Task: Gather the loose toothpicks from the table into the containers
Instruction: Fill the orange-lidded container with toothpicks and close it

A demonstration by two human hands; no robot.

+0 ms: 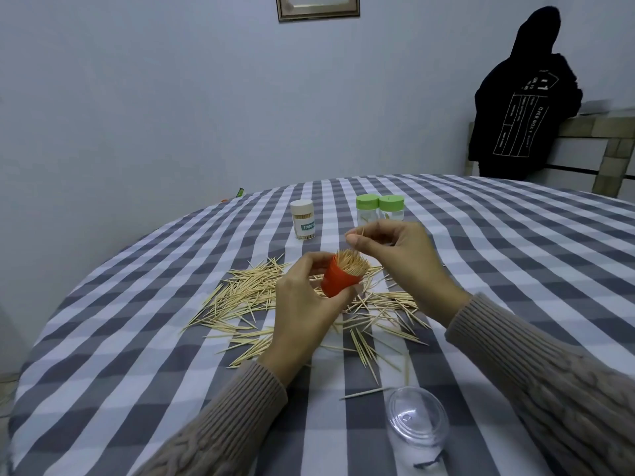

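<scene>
Right now the left hand [302, 304] grips an orange container [338, 281] above the middle of the tabletop, fingers and thumb curled round its wall, the cup tilted so its open mouth points up and away toward the far edge. It is packed with toothpicks, their tips bristling out of the mouth. Just above that mouth, the right hand [395, 249] pinches a few toothpicks [360, 235] between thumb and forefinger, the other fingers loosely curled behind; they hang close over the bristling tips, and whether they touch is hard to tell.

Underneath both hands, the loose toothpicks [240, 297] lie scattered across the checked tablecloth [137, 355], a wide heap fanning out toward the left edge and another spread toward the right, some crossing one another, with a few strays trailing toward the near edge. One single toothpick [366, 393] lies apart, near the near edge, just beside a clear plastic lid [417, 420] resting on the cloth.

Toward the far edge stands a white-capped container [303, 219], upright, labelled and full of toothpicks. To its right, two green-capped jars [379, 207] stand upright side by side, touching or nearly so, partly behind the right hand.

Beyond the table, a person in a dark hooded top [522, 97] stands at the right, facing away, and a framed picture [318, 6] hangs on the wall.
</scene>
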